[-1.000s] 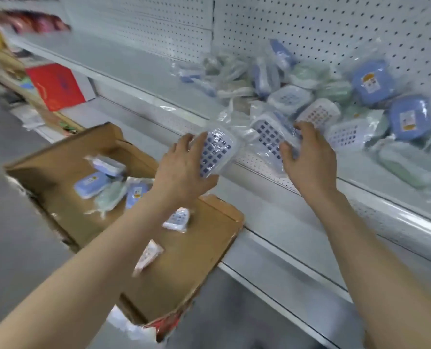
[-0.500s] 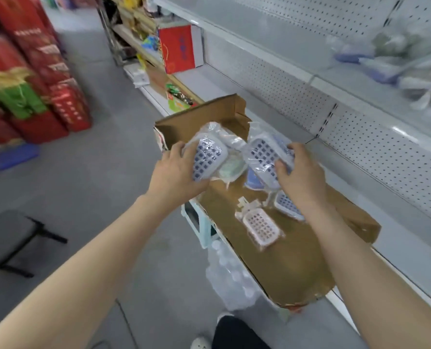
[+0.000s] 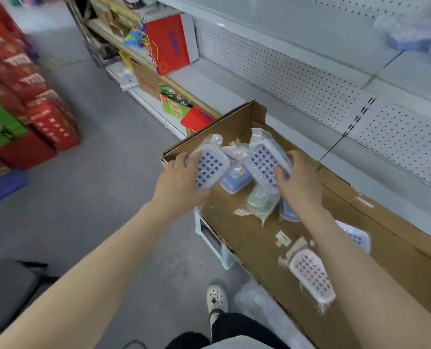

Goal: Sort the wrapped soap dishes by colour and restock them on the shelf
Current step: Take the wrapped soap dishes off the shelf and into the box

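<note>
- Fingers of the left hand (image 3: 179, 183) curl round a wrapped blue-grid soap dish (image 3: 212, 170). The right hand (image 3: 301, 183) clasps a second blue-grid dish (image 3: 263, 163).
- Both are held just over the far end of the cardboard box (image 3: 257, 250).
- Loose inside the box lie a green dish (image 3: 261, 202) and a pink-grid dish (image 3: 311, 274).
- This looks like gathering a matching pair. Next, I'd say, both go up to the shelf (image 3: 297, 31), beside their own colour.

The open cardboard box (image 3: 247, 238) carried loose wrapped soap dishes. A blue dish (image 3: 234, 180) and a green dish (image 3: 259, 202) lay just beside each other near its far left corner, and a pink dish (image 3: 310, 275) lay towards its near edge. The shelf (image 3: 285, 28) bore blurred blue packs (image 3: 408, 39) at its right end.
</note>
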### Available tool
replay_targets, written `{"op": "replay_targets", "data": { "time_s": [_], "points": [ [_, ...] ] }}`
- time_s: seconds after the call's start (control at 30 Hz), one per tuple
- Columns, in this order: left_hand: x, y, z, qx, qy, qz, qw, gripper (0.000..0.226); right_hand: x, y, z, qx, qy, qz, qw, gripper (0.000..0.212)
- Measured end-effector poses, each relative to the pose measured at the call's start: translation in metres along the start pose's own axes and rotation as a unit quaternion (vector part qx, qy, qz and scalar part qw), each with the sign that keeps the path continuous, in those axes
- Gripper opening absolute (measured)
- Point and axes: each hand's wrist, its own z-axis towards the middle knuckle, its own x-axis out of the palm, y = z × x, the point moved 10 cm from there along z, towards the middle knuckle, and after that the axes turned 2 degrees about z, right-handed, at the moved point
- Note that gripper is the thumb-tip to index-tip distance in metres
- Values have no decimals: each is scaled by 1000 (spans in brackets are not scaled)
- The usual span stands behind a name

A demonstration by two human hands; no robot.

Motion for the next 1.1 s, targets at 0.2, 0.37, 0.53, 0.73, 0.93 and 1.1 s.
{"op": "replay_targets", "data": {
  "time_s": [0.2, 0.37, 0.53, 0.73, 0.93, 1.1],
  "points": [
    [1, 20, 90, 42, 40, -24, 998, 96, 20, 1, 50, 72, -19, 12, 997, 38],
    [25, 9, 174, 150, 63, -24, 986, 89, 18, -14, 68, 148, -100, -15, 984, 39],
    [62, -18, 229, 280, 116, -23, 953, 87, 18, -29, 37, 303, -179, -38, 935, 36],
    [96, -54, 243, 420, 164, -8, 893, 89, 31, -7, -37, 438, -244, -16, 865, 40],
    [123, -75, 211, 489, 205, 14, 848, 89, 52, -6, -102, 539, -259, 2, 802, 41],
    [155, -69, 174, 522, 239, 47, 817, 92, 98, -4, -143, 626, -225, 36, 745, 46]
  ]
}}
